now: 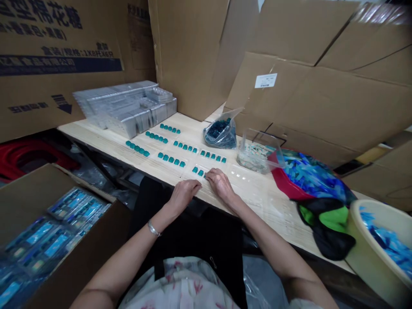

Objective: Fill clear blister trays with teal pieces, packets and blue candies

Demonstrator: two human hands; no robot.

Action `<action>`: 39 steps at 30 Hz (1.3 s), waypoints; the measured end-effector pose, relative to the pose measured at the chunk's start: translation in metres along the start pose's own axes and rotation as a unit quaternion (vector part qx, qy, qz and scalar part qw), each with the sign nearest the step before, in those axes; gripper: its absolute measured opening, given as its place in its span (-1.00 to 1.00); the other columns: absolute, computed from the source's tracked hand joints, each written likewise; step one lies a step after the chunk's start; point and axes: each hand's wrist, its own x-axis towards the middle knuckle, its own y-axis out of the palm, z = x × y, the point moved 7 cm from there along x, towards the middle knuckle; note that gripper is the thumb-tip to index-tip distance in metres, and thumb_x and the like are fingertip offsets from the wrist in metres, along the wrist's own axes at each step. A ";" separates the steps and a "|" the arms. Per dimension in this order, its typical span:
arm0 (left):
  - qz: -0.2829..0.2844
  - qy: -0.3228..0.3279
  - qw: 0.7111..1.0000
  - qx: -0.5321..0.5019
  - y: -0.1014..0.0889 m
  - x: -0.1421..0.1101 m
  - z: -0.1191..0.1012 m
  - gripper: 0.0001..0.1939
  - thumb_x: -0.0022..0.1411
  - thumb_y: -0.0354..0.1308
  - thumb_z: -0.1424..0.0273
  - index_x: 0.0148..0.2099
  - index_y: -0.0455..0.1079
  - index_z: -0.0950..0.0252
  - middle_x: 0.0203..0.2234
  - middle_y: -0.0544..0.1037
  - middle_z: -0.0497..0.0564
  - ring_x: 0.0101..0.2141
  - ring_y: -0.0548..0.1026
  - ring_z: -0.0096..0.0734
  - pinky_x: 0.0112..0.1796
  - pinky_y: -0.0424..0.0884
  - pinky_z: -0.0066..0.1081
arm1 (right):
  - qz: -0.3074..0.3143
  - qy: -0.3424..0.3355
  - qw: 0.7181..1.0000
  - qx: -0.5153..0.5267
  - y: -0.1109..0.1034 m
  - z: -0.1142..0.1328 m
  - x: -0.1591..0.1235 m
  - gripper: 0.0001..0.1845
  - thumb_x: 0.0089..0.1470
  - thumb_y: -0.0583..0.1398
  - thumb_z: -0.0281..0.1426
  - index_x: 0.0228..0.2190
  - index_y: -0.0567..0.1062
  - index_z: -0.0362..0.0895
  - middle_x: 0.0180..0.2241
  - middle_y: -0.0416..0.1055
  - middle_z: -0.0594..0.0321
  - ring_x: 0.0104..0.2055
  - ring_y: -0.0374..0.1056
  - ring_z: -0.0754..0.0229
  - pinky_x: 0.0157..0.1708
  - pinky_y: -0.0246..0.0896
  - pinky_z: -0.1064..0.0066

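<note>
My right hand (220,183) is pinched at the end of a short row of small teal blocks (200,173), its fingertips on a teal block that shows only in part. Close by on the left, my left hand (184,194) rests near the table's front edge with thumb and fingers pressed together; whatever they may hold is hidden. Several other rows of teal blocks (171,159) lie in clear plastic trays across the table. Behind them slumps an open clear bag (220,133) of dark teal pieces. To its right stands a clear plastic box (257,156) holding small pale pieces.
Stacked clear plastic trays (128,109) stand at the back left of the wooden table (257,201). Blue packets fill a red container (286,182) and a cream bucket (360,240) at right. A black and green cloth (333,223) overhangs the edge. Left sits a carton (106,227) of packed boxes.
</note>
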 end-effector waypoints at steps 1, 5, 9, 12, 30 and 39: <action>-0.003 -0.027 0.999 -0.029 0.000 0.001 0.003 -0.82 0.00 0.21 0.24 -0.41 0.48 0.24 -0.49 0.56 0.01 -0.52 0.46 -0.41 -0.45 0.32 -0.48 | 0.008 -0.001 1.000 -0.009 0.001 0.000 0.000 -0.79 0.09 0.09 -0.47 -0.41 0.54 -0.11 -0.40 0.44 0.14 -0.28 0.32 0.15 -0.24 0.21 0.37; -0.046 -0.162 0.950 -0.262 -0.001 0.005 0.015 -0.62 0.11 0.07 0.11 -0.23 0.44 0.33 -0.37 0.57 0.08 -0.66 0.38 -0.56 -0.62 0.28 -0.53 | 0.018 -0.012 1.000 -0.003 -0.004 0.003 -0.001 -0.82 0.07 0.11 -0.45 -0.33 0.52 -0.13 -0.35 0.44 0.11 -0.24 0.31 0.10 -0.21 0.22 0.30; -0.079 -0.227 0.822 -0.516 0.000 0.009 0.018 -0.58 0.21 -0.05 0.14 -0.15 0.38 0.41 -0.15 0.49 0.22 -0.24 0.51 -0.37 -0.24 0.43 -0.44 | -0.049 -0.011 0.996 0.072 -0.027 0.024 -0.002 -0.78 0.06 0.14 -0.39 -0.21 0.47 -0.13 -0.23 0.41 0.08 -0.16 0.31 0.08 -0.12 0.21 0.21; -0.062 -0.228 0.786 -0.572 0.004 0.014 0.013 -0.59 0.24 -0.07 0.15 -0.15 0.37 0.39 -0.05 0.43 0.23 -0.06 0.42 -0.29 -0.09 0.37 -0.36 | -0.058 -0.005 0.984 0.170 -0.032 0.050 -0.002 -0.82 0.06 0.13 -0.39 -0.26 0.49 -0.08 -0.27 0.44 0.16 -0.20 0.34 0.14 -0.14 0.24 0.26; -0.068 -0.050 0.969 -0.231 -0.008 0.007 -0.019 -0.63 0.02 0.22 0.30 -0.10 0.41 0.30 -0.30 0.54 0.07 -0.31 0.50 -0.35 -0.18 0.40 -0.32 | -0.121 0.144 0.897 0.400 -0.027 0.019 -0.007 -0.82 -0.05 0.20 -0.32 -0.36 0.51 -0.12 -0.30 0.44 0.18 -0.29 0.41 0.19 -0.27 0.39 0.35; -0.081 0.001 0.989 -0.126 -0.007 0.011 -0.027 -0.72 0.13 0.09 0.27 -0.15 0.45 0.28 -0.36 0.56 0.05 -0.37 0.53 -0.34 -0.26 0.44 -0.37 | -0.167 0.068 0.942 0.284 -0.042 0.031 -0.014 -0.87 -0.01 0.14 -0.45 -0.39 0.50 -0.13 -0.37 0.41 0.21 -0.33 0.37 0.25 -0.34 0.32 0.43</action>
